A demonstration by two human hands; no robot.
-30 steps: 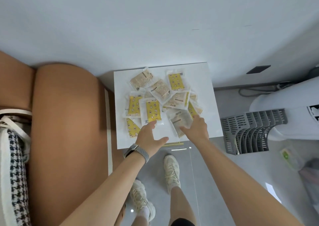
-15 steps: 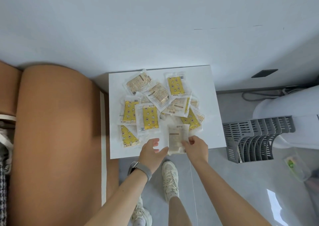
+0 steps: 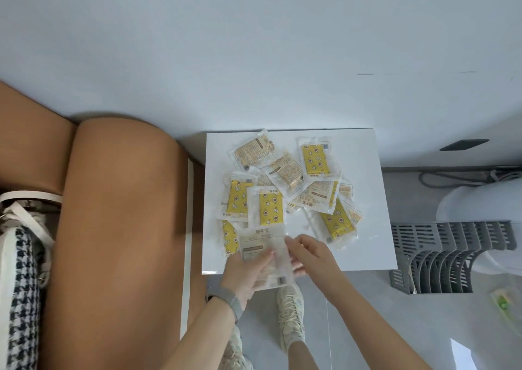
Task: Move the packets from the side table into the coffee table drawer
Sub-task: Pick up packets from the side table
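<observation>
While both hands, left [image 3: 245,271] and right [image 3: 306,254], pinched one pale packet [image 3: 264,252] at lower centre, its slick film risked slipping onto the floor.

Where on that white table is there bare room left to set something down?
The side table is bare along its right edge, beside the grey rack, and in a strip down its left edge. The packets crowd the middle; both hands work at the near edge.
</observation>
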